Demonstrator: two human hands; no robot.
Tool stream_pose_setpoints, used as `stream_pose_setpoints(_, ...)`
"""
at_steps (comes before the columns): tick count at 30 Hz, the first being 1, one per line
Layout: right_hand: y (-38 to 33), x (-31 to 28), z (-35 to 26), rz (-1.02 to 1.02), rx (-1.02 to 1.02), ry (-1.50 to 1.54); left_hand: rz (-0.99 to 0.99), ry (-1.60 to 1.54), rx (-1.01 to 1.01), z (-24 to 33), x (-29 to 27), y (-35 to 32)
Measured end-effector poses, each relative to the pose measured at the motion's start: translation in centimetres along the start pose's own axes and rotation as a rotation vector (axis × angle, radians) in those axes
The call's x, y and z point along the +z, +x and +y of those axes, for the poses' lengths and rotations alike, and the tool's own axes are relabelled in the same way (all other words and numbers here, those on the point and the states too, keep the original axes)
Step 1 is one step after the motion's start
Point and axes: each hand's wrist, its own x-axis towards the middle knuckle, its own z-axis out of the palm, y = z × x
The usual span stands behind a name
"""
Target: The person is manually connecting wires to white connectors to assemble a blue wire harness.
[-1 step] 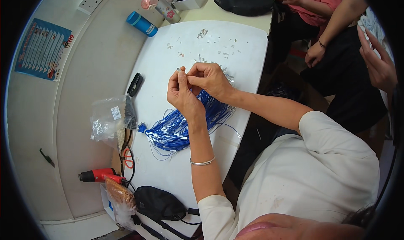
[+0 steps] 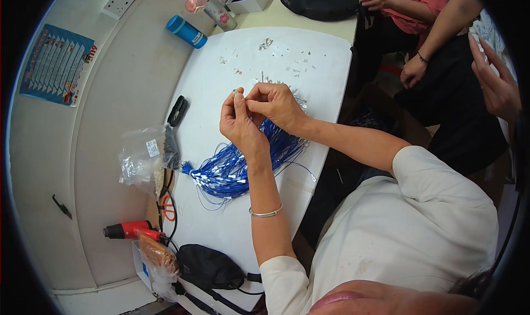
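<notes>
Both my hands are raised close together over the middle of the white table [image 2: 221, 232]. My left hand [image 2: 241, 119] is closed in a pinch; a tiny pale tip shows at its thumb and finger, too small to name. Beside it, my right hand [image 2: 277, 108] pinches with thumb and forefinger, and what it grips is hidden. Beneath and beside my hands lies a large bundle of thin blue wires [image 2: 226, 177] with small white tags, tied at its left end. Small shiny metallic pieces [image 2: 301, 101] sit at its far end, partly behind my right hand.
A black case [image 2: 177, 111], a plastic bag [image 2: 141, 155], orange-handled scissors [image 2: 169, 208] and a red heat gun [image 2: 132, 229] line the left side. Near me lies a black pouch [image 2: 210, 266]. A blue bottle [image 2: 186, 32] stands far left. Other people's hands [image 2: 414, 71] are at right.
</notes>
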Motion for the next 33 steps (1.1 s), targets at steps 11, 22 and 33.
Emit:
stream_pose_setpoints(11, -0.2, -0.3, 0.3, -0.032, -0.009, -0.022, -0.02, -0.02, -0.093, 0.1, -0.2, 0.0)
stream_pose_setpoints(22, -0.4, -0.3, -0.4, -0.035, 0.081, 0.053, -0.026, 0.089, 0.024, -0.1, 0.1, 0.0)
stream_pose_setpoints(33, 1.7, -6.2, -1.9, -0.219, 0.04, -0.67, -0.311, 0.757, -0.076, 2.9, -6.5, 2.0)
